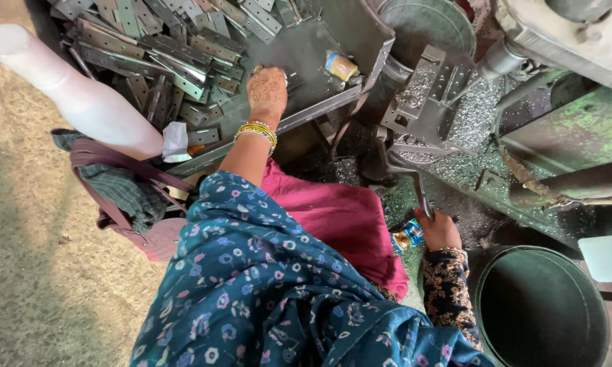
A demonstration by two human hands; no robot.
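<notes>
White plastic bottle (pixel 81 95) at left, pile of metal hinge plates (pixel 177 54) in a tray (pixel 306 47), left hand (pixel 266 88) reaching among them, fingers hidden, grip unclear, right hand (pixel 440 230) closed on a machine lever (pixel 415 187), dark bucket (pixel 544 312) at right.

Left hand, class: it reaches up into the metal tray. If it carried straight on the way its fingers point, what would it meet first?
Probably the pile of flat metal hinge plates just beyond the left hand in the tray; depth is unclear, so it may already touch one.
</notes>
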